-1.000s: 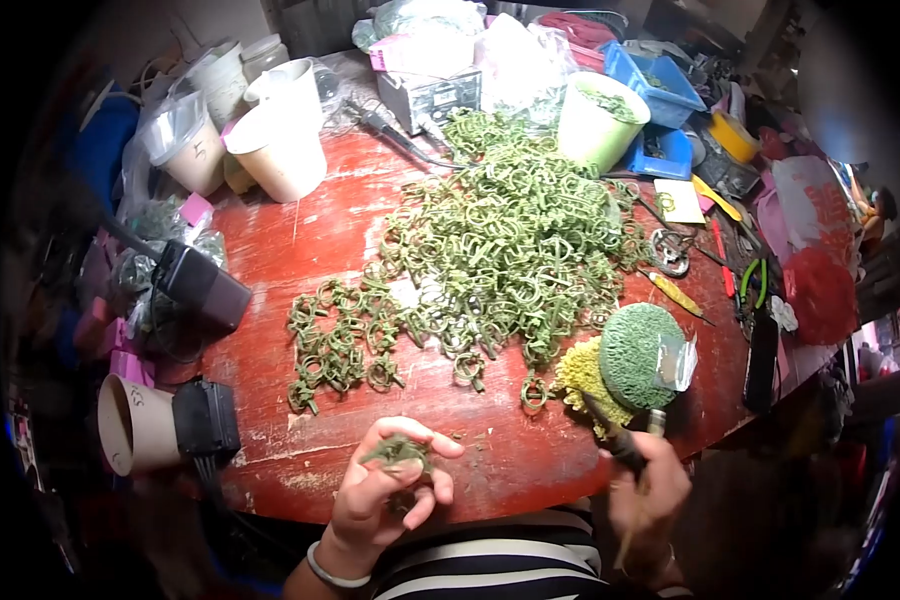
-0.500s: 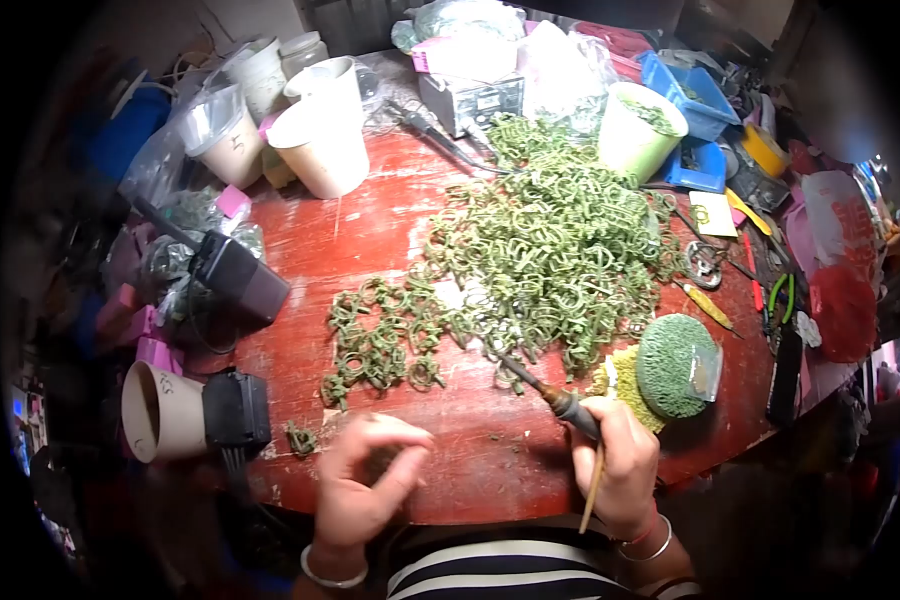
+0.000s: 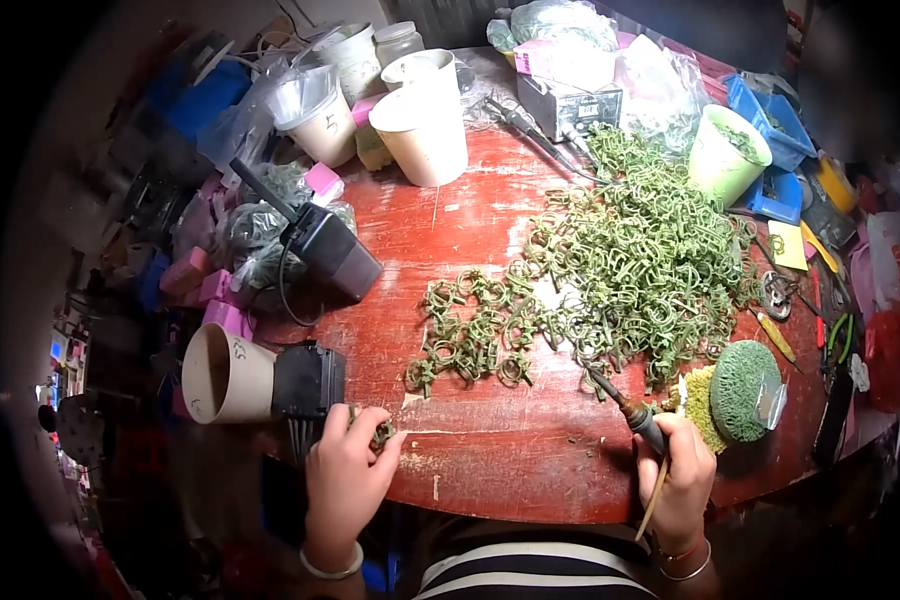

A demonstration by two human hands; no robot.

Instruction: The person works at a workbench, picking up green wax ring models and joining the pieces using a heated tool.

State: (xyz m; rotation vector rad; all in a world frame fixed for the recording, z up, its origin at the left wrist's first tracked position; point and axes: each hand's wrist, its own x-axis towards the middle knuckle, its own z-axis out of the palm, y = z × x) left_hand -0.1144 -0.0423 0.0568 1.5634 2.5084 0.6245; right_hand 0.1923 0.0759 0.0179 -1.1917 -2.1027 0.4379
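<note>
My left hand (image 3: 348, 475) is at the table's front left, its thumb and fingers closed around a small green ring cluster (image 3: 381, 434). The fingers partly cover that piece. In my right hand (image 3: 682, 465) is a soldering iron (image 3: 645, 425) with a dark grip, its thin tip pointing up and left towards the rings. The same hand also holds a thin wooden stick (image 3: 654, 497), slanting down below the fingers. Beyond the hands lies a big heap of green rings (image 3: 650, 260). A smaller group of green rings (image 3: 475, 335) lies to its left.
On the red table (image 3: 530, 440), a round green textured pad (image 3: 745, 390) overlaps a yellow sponge (image 3: 698, 405). A black box (image 3: 310, 380) and cream cup (image 3: 220, 375) stand left. A dark device (image 3: 330, 250), white cups (image 3: 420, 140) and a power unit (image 3: 570, 108) sit further back.
The view has swung left, so the table appears further right. My left hand, empty before, has moved left to the lone ring cluster and closed on it. My right hand keeps the iron and stick.
</note>
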